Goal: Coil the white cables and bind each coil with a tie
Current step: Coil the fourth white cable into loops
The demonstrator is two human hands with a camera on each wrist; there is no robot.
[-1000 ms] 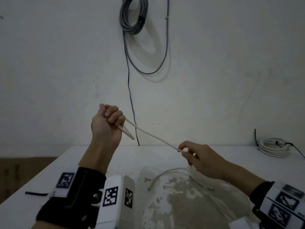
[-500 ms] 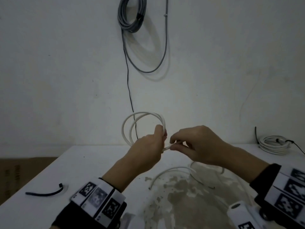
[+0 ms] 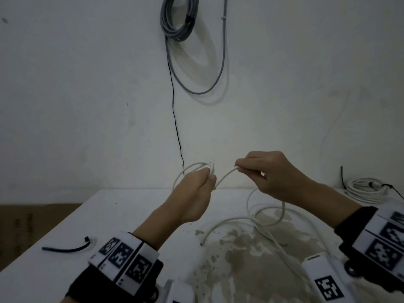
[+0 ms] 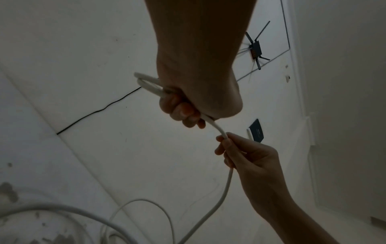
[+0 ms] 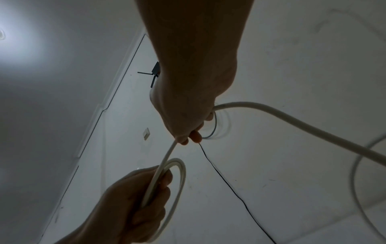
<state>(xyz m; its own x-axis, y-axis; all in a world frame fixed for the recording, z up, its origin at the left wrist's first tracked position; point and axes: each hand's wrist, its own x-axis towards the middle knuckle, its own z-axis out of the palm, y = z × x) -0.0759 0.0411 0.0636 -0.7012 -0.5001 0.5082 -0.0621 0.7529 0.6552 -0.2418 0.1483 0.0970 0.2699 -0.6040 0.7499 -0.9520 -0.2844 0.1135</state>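
My left hand (image 3: 205, 178) (image 4: 188, 113) (image 5: 154, 186) grips a small coil of white cable (image 3: 192, 168) (image 5: 179, 178) in its fist above the table's far edge. A short stretch of the same cable (image 3: 225, 177) (image 4: 219, 130) runs right to my right hand (image 3: 242, 168) (image 5: 188, 138), which pinches it between thumb and fingers. From there the loose cable (image 3: 271, 215) (image 4: 221, 198) hangs down and lies in loops on the white table (image 3: 131, 215). A black tie (image 3: 67, 248) lies on the table at the left.
A bound white coil (image 3: 367, 190) rests at the table's far right by the wall. A grey cable bundle (image 3: 179, 16) hangs on the wall, with a thin black wire (image 3: 175, 119) dropping below it. The table's near middle is stained and worn (image 3: 251, 259).
A second ago the cable was stretched straight between raised left fist and right hand. The hands then came together forming loops; now the right hand has drawn slightly right and the coil has dropped lower.
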